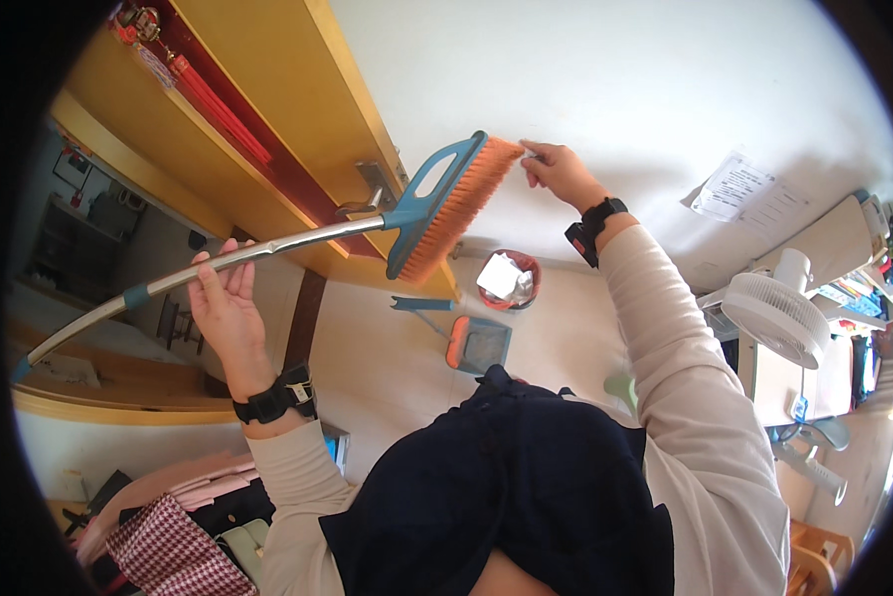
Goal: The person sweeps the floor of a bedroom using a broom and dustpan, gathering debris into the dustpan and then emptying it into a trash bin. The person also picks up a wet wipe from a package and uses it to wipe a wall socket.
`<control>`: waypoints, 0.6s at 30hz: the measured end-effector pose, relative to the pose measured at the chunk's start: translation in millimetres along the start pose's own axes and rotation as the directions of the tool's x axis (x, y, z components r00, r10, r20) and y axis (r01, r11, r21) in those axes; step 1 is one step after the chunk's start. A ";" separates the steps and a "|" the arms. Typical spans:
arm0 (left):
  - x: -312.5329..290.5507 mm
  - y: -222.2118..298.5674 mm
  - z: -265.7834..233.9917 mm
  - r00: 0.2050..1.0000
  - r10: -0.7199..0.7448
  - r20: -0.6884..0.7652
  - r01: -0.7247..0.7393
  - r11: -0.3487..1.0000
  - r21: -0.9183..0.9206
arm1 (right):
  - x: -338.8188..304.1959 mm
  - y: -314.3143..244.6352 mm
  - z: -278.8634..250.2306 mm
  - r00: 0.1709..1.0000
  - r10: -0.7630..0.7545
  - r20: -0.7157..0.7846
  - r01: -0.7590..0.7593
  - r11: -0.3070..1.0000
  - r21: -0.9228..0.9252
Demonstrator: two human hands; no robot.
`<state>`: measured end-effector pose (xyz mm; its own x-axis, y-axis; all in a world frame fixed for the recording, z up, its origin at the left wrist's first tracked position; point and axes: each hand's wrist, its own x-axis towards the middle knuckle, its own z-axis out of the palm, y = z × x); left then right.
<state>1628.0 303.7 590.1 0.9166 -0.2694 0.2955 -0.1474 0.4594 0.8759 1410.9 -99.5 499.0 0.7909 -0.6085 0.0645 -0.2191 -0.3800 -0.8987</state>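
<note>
A broom [444, 211] with a blue head, orange bristles and a silvery handle is held up in the air, its head raised to the right. My left hand [233, 313] is closed round the handle, thumb on the near side. At the upper corner of the bristles, my right hand [564, 175] has thumb and forefinger pinched together. A tiny pale bit shows at those fingertips, too small to name. Below on the floor stands a blue-grey dustpan [481, 345] with an orange part.
A lined trash bin [536, 288] holding white waste stands by the wall. The yellow door [312, 70] with its metal handle is open behind the broom head. To the right are a white fan [779, 308] and a cluttered desk. Clothes [173, 541] are piled at lower left.
</note>
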 end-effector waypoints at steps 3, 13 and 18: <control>-2.8 -1.4 3.5 1.000 -0.006 0.021 0.006 1.000 -0.001 | -0.8 -3.8 2.2 0.995 0.087 0.047 -0.084 0.994 -0.068; -3.8 3.0 -6.3 0.996 0.036 -0.078 -0.039 0.998 -0.044 | -26.8 101.4 2.4 0.978 0.200 -0.052 -0.206 0.928 -0.310; -4.1 -3.5 -10.3 0.996 0.041 -0.074 -0.047 0.996 -0.080 | -38.7 59.5 44.3 0.951 0.015 0.308 -0.020 1.000 0.015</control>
<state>1628.5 311.9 581.9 0.9346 -0.1873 0.3025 -0.1601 0.5379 0.8277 1392.5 -67.6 423.8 0.9252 -0.3698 -0.0855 -0.2265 -0.3571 -0.9062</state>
